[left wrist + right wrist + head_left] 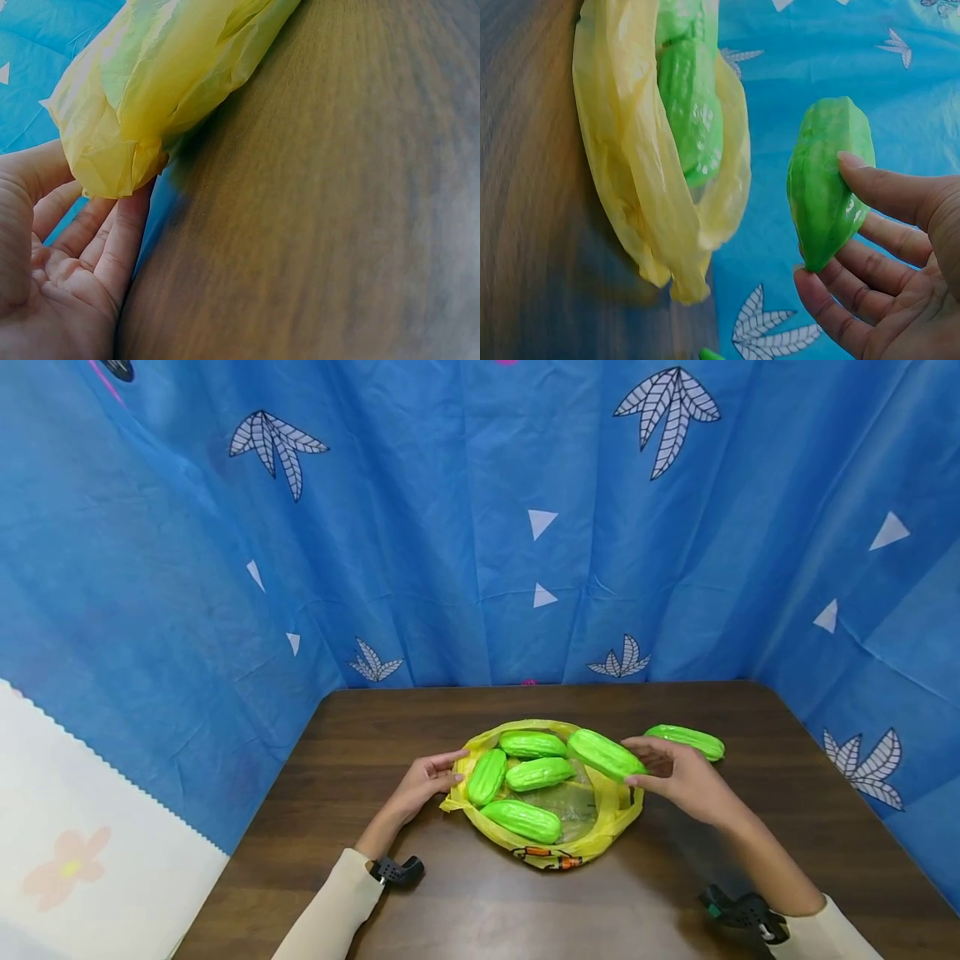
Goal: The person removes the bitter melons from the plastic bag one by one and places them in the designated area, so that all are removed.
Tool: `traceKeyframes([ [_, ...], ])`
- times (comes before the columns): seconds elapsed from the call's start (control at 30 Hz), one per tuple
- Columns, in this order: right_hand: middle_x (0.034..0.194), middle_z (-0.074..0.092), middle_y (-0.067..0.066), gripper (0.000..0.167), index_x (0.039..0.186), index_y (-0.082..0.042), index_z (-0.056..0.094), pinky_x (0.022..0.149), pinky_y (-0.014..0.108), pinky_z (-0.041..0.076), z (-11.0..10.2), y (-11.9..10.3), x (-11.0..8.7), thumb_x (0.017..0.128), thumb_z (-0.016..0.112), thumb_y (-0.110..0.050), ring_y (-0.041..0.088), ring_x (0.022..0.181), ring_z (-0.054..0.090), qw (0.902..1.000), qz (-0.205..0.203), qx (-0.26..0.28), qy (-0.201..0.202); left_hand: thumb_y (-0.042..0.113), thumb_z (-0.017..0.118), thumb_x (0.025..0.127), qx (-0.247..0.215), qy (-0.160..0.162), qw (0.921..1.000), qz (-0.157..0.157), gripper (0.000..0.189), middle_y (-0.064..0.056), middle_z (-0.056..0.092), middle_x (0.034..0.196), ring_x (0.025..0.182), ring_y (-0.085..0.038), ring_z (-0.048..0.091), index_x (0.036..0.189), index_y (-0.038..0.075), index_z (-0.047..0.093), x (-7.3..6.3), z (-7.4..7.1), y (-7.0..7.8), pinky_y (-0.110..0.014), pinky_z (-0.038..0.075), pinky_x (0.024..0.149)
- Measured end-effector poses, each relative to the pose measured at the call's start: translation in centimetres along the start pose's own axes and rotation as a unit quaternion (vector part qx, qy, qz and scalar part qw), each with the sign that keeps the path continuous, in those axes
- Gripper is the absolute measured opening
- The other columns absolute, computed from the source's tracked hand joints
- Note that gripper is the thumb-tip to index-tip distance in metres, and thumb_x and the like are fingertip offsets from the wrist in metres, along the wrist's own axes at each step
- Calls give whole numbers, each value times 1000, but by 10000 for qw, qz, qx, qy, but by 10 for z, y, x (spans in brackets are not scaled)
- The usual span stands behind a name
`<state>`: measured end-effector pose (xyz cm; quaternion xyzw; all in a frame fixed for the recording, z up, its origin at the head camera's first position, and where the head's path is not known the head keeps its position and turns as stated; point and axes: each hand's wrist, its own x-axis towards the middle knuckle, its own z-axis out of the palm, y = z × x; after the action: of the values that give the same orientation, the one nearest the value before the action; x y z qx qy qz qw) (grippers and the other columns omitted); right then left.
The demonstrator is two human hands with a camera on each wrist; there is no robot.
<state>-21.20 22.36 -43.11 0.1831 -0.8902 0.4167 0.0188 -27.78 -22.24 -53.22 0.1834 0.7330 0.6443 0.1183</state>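
Note:
A yellow plastic bag (621, 814) lies on the table with its mouth spread wide. Inside it are several bright green, ridged toy cucumbers, one at the front (522, 821) and one at the left (487, 776). At the bag's left side my left hand (417, 787) pinches the rim between thumb and fingers; the bag's edge (124, 161) fills the space above the palm in the left wrist view. My right hand (686, 777) holds another toy cucumber (603, 754) by one end, tilted over the bag's right rim. The right wrist view shows this cucumber (829, 180) apart from the bag.
One more green toy cucumber (686, 741) lies on the table behind my right hand. The dark brown wooden table (480, 910) ends at a blue patterned curtain (480, 568) at the back and sides. A white cloth (82, 827) hangs at the left.

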Motion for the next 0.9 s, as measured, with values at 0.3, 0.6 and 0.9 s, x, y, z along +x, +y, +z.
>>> traceKeyframes([
  [0.3,115,69,13,50,132,0,64,76,29,58,-25,7,-12,90,79,-20,15,95,67,9997,-19,204,137,6,66,98,-24,-77,9999,124,48,-24,64,127,79,-10,65,145,1,55,0,-1,-2,-22,56,68],
  [0.6,117,69,15,52,134,1,63,76,26,57,-43,19,-27,89,79,-19,10,97,65,9995,57,-165,255,6,67,97,31,-53,9999,107,48,-24,63,129,82,-10,66,144,1,55,-1,0,-1,-21,56,69],
  [0.9,115,69,15,49,132,1,64,72,26,56,-56,33,-40,89,80,-18,-2,94,62,9984,83,-405,377,7,67,97,55,-48,9999,137,47,-22,64,124,74,-8,61,144,2,57,-1,0,0,-19,52,62],
])
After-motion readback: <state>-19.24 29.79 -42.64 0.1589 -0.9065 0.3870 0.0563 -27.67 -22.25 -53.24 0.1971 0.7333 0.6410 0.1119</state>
